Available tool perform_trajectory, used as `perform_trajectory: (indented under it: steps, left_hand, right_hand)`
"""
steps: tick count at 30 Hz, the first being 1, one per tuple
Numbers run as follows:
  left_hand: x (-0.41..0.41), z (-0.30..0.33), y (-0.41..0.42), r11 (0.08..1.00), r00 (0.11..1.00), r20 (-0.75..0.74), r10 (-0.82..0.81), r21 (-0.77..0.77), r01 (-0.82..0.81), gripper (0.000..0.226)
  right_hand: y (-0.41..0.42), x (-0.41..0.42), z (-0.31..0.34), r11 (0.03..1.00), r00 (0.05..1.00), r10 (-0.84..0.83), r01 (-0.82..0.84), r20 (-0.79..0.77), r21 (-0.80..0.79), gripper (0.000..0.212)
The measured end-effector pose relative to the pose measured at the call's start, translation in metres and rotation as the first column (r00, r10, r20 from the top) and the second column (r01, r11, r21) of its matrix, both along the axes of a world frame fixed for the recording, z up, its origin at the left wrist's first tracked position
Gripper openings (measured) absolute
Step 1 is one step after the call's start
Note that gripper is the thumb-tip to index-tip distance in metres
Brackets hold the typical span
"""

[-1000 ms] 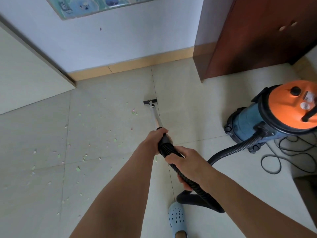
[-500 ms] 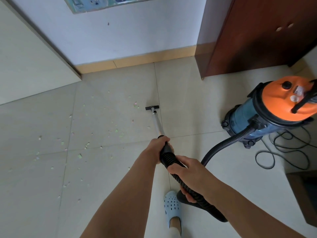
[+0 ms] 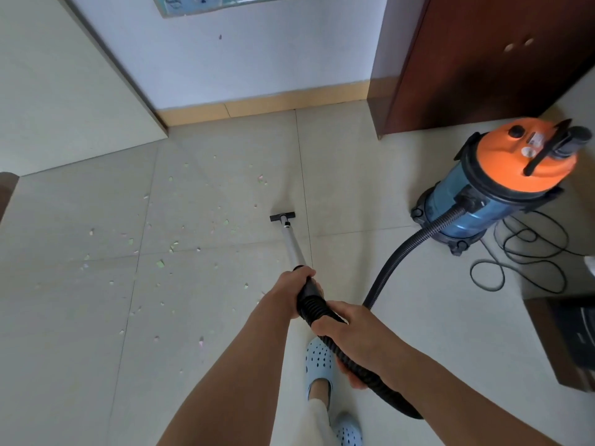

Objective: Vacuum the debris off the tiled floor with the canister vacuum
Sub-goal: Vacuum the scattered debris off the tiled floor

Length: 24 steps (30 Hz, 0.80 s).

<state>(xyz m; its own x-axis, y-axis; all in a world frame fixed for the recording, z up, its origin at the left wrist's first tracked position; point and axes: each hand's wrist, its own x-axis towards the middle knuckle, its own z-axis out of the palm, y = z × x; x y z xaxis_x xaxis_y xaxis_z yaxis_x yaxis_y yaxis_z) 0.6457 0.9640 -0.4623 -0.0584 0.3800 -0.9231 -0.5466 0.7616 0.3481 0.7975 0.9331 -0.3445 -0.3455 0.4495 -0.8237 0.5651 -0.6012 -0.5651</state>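
A blue canister vacuum (image 3: 476, 204) with an orange lid stands at the right. Its black ribbed hose (image 3: 405, 249) loops down to my hands. My left hand (image 3: 293, 289) grips the top of the silver wand (image 3: 292, 244). My right hand (image 3: 351, 333) holds the hose just behind it. The small black nozzle (image 3: 282, 216) rests on the pale tiled floor (image 3: 354, 188), near a tile joint. Several green and pink scraps of debris (image 3: 160, 263) lie scattered to the left of the nozzle.
A dark wooden cabinet (image 3: 483, 59) stands at the back right against the wall with its tan skirting (image 3: 257, 106). The vacuum's black cord (image 3: 528, 255) lies in loops at the right. A dark box (image 3: 570, 336) sits at the right edge. My blue clogs (image 3: 318, 358) are below my hands.
The nozzle has been drawn back toward me along the tile joint. My view has shifted back and my feet have stepped, bringing both clogs into sight.
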Motion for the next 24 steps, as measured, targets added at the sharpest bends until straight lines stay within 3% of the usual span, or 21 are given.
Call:
perform_trajectory:
  steps: [24]
  left_hand:
    - [0.01,0.001,-0.157,0.991,0.992,-0.006,-0.128,-0.032,0.127,0.013]
  right_hand:
    - [-0.171,0.006,0.011,0.999,0.998,-0.049,0.049,0.031,0.003,0.037]
